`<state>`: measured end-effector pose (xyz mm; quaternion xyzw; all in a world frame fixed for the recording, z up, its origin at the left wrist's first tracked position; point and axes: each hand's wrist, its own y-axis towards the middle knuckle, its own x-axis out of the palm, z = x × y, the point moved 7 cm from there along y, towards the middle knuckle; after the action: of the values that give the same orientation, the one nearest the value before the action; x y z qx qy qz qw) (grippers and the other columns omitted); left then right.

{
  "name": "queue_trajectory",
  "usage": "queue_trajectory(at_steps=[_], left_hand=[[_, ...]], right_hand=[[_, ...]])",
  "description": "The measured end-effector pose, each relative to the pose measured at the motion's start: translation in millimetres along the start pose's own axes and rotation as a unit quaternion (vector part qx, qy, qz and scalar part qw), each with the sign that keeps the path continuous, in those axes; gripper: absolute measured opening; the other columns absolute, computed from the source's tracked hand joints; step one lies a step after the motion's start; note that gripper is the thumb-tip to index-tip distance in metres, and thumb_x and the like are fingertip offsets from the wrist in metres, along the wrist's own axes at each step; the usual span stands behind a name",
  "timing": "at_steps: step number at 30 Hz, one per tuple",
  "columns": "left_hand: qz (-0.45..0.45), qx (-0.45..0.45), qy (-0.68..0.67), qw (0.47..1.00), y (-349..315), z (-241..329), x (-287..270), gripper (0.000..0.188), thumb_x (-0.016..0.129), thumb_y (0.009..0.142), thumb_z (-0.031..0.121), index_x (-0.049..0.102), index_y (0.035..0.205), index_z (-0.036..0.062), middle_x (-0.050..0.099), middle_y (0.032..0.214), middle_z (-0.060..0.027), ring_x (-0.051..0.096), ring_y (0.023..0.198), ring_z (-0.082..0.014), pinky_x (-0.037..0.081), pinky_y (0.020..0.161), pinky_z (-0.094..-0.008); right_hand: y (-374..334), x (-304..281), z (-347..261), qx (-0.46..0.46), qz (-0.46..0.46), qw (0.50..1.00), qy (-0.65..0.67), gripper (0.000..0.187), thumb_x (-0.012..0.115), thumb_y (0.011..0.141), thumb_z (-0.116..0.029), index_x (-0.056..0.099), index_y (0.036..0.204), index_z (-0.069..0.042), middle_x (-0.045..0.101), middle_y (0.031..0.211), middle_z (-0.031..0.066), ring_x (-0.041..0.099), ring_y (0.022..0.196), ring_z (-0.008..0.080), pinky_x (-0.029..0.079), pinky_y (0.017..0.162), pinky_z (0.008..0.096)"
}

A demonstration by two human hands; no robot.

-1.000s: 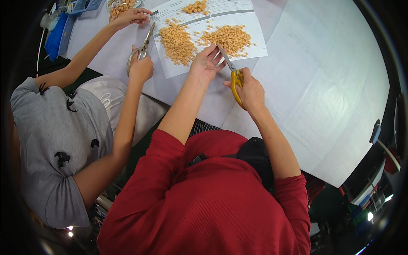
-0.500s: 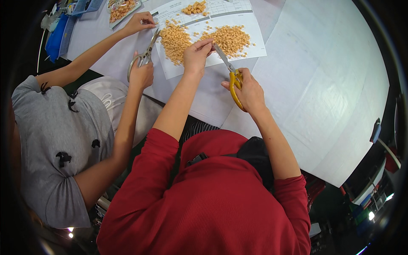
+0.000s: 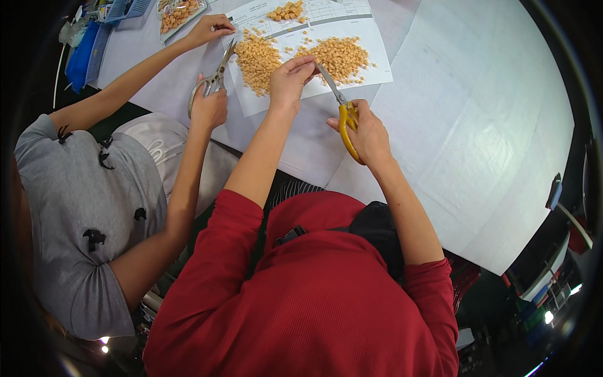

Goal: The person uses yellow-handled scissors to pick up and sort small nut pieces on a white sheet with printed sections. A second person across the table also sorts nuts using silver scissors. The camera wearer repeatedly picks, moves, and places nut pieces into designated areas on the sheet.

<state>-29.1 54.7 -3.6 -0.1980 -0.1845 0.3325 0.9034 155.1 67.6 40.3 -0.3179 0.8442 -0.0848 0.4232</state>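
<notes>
My right hand grips yellow-handled scissors, their blades pointing up-left toward my left hand. My left hand pinches a small piece at the blade tips, though the piece itself is hidden by my fingers. Both hands hover over a white paper sheet on the table. On the sheet lie two heaps of small orange-tan cubes, with the left heap just beside my left hand, and a small cluster at the far edge.
A co-worker in a grey shirt sits to my left. One hand holds grey scissors; the other rests on the sheet's corner. A tray of cubes and blue bins stand far left. White table covering spreads right.
My left hand has moved up and left from beside the scissors to the edge of the left heap. My right hand followed slightly with the scissors. The co-worker's hands shifted little.
</notes>
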Motion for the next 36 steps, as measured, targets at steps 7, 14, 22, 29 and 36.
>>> queue_trajectory(at_steps=[7, 14, 22, 29, 36], left_hand=[[-0.031, 0.037, 0.051, 0.998, 9, 0, -1, 0.024, 0.062, 0.084, -0.001, 0.061, 0.107, -0.008, 0.067, 0.097, -0.0168, 0.067, 0.086, -0.0198, 0.053, 0.078, -0.0251], [0.025, 0.127, 0.302, 0.944, 20, 2, -6, 0.021, 0.067, 0.083, 0.011, 0.067, 0.102, 0.0018, 0.07, 0.091, -0.0094, 0.066, 0.083, -0.0145, 0.051, 0.074, -0.0262], [0.034, 0.313, 0.533, 0.786, 16, -1, 16, 0.014, 0.069, 0.076, 0.012, 0.07, 0.089, 0.0069, 0.068, 0.079, -0.0078, 0.064, 0.068, -0.0195, 0.05, 0.066, -0.0323], [0.04, 0.243, 0.486, 0.838, 22, 2, 14, 0.016, 0.065, 0.081, 0.014, 0.07, 0.095, 0.0067, 0.07, 0.085, -0.0068, 0.063, 0.071, -0.0162, 0.049, 0.064, -0.0313], [-0.046, 0.056, 0.249, 0.966, 25, -6, 5, 0.019, 0.063, 0.086, 0.014, 0.069, 0.099, 0.0011, 0.07, 0.087, -0.0021, 0.059, 0.072, -0.0077, 0.043, 0.06, -0.0217]], right_hand=[[2, -3, 1, 0.011, -0.002, 1.0, -0.009, 0.062, 0.069, 0.077, -0.053, 0.05, 0.109, -0.003, 0.065, 0.087, 0.0181, 0.065, 0.081, 0.0358, 0.051, 0.068, 0.0437], [9, -6, 24, 0.067, 0.026, 0.997, -0.024, 0.062, 0.07, 0.076, -0.051, 0.052, 0.109, -0.002, 0.067, 0.085, 0.0188, 0.066, 0.076, 0.0358, 0.051, 0.065, 0.0437], [8, -14, 31, 0.088, 0.042, 0.995, 0.007, 0.065, 0.069, 0.076, -0.054, 0.052, 0.109, -0.001, 0.066, 0.082, 0.0196, 0.065, 0.077, 0.0365, 0.051, 0.066, 0.0434], [5, -10, 23, 0.085, -0.003, 0.996, 0.033, 0.069, 0.067, 0.077, -0.056, 0.05, 0.114, 0.0, 0.065, 0.092, 0.0211, 0.065, 0.085, 0.0354, 0.051, 0.071, 0.0428], [3, -5, 14, 0.041, -0.004, 0.999, 0.003, 0.068, 0.066, 0.078, -0.056, 0.049, 0.115, -0.002, 0.064, 0.098, 0.0189, 0.064, 0.088, 0.0339, 0.05, 0.073, 0.0426]])
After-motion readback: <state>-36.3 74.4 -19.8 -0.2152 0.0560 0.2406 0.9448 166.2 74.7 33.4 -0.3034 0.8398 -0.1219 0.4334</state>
